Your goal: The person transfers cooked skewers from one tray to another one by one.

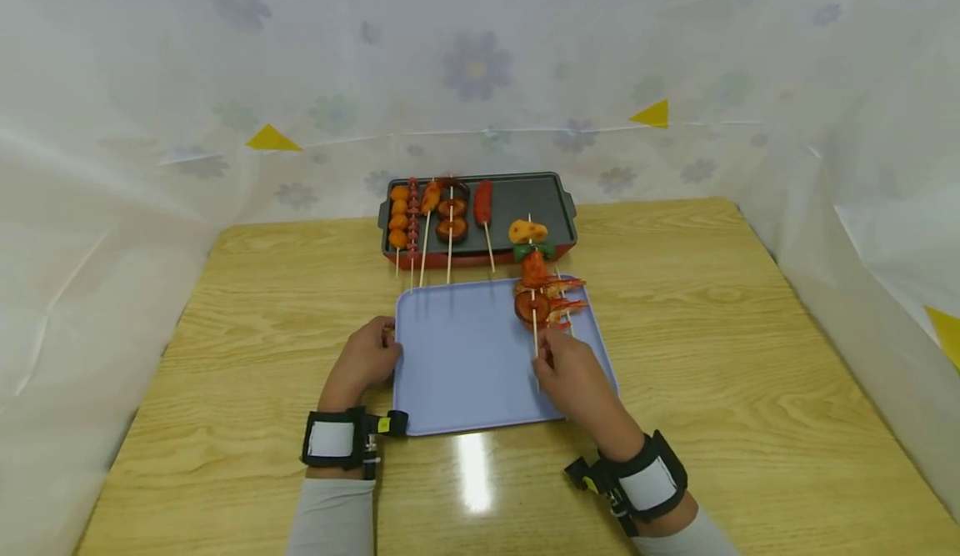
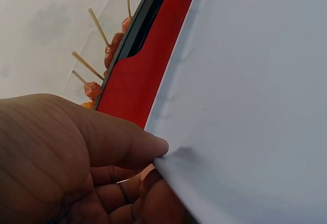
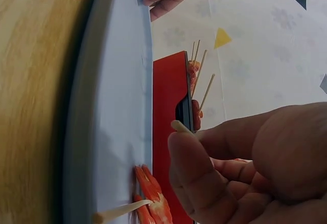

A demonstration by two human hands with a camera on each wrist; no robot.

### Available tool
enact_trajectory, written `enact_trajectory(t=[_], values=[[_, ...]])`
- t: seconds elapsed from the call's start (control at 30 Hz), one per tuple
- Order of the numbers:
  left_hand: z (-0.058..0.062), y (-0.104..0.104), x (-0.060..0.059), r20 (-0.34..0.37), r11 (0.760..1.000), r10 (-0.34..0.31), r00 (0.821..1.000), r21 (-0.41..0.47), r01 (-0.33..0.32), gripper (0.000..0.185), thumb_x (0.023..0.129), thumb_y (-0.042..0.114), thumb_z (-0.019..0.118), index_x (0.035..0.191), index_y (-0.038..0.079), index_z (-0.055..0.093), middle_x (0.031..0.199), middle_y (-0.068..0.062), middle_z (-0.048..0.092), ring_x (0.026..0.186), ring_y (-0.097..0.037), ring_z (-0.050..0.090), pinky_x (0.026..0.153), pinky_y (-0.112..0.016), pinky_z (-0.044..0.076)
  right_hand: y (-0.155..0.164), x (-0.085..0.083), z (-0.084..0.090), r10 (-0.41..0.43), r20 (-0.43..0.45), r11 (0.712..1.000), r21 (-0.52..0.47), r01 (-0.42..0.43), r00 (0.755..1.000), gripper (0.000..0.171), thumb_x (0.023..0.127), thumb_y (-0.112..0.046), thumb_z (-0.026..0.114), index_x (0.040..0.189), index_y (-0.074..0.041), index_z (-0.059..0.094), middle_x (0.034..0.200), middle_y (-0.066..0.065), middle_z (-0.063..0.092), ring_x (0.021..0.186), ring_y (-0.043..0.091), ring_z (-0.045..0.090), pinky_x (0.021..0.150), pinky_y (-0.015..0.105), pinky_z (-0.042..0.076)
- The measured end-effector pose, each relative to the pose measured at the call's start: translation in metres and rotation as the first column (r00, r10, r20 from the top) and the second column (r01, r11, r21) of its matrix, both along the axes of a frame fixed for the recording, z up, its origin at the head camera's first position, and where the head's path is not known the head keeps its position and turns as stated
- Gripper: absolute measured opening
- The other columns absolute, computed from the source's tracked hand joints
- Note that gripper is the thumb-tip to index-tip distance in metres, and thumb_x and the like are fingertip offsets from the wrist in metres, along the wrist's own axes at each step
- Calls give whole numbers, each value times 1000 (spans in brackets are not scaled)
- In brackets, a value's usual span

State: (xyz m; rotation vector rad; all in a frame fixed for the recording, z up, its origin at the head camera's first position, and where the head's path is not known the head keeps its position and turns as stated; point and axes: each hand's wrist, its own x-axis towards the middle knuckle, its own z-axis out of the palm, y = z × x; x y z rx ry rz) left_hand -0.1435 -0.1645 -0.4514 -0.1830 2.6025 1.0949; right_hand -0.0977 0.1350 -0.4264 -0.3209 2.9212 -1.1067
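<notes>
On the wooden counter (image 1: 750, 356), a blue tray (image 1: 465, 373) is lying just near of a grill pan (image 1: 540, 197). The left hand (image 1: 367, 360) is gripping the tray's left edge. The right hand (image 1: 573, 377) is pinching a skewer (image 1: 534, 289) at its bare near end; it looks light, thin and probably snappable.
</notes>
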Motion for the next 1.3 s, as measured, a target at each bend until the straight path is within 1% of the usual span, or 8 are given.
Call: enact_trajectory(t=[0.13,0.33,0.5,0.67,0.93,1.3], values=[[0,1,0,-2,1000,2,1000,5,-2,49,93,9,52,140,-4,47,95,-12,55,76,-22,53,59,-31,43,0,4,-1,24,25,999,23,-25,999,8,89,1,63,86,-3,57,69,1,49,59,14,45,52,27,38],[1,1,1,3,1000,9,1000,16,-9,49,92,9,51,140,-3,47,96,-11,55,76,-21,53,59,-31,43,0,10,-1,59,80,997,37,-62,995,12,87,3,65,84,-4,56,68,0,48,60,13,44,53,28,38],[1,0,1,2,1000,7,1000,17,-7,50,92,8,51,140,-4,47,95,-11,55,75,-21,53,58,-31,42,-1,15,-1,61,125,998,28,-65,990,9,87,4,65,86,-3,59,68,0,49,60,13,45,53,27,37],[2,0,2,-5,1000,7,1000,24,-7,50,91,8,52,140,-4,47,94,-10,55,74,-21,53,58,-31,42,-2,17,-2,57,141,998,33,-62,988,9,86,4,66,86,-3,60,68,-1,49,62,14,46,55,27,38],[1,0,1,2,1000,0,1000,10,0,50,92,8,52,140,-5,46,94,-11,55,75,-21,53,58,-31,43,-2,18,-5,48,147,997,53,-56,988,21,86,4,64,75,-8,51,63,-1,39,59,14,41,53,26,31],[-1,0,-1,-8,1000,-9,1000,-4,9,50,91,8,53,139,-5,47,95,-11,56,75,-21,54,59,-31,43,-2,19,-8,63,177,995,62,-75,982,25,85,5,63,71,-10,49,60,-3,37,57,13,41,52,26,30]])
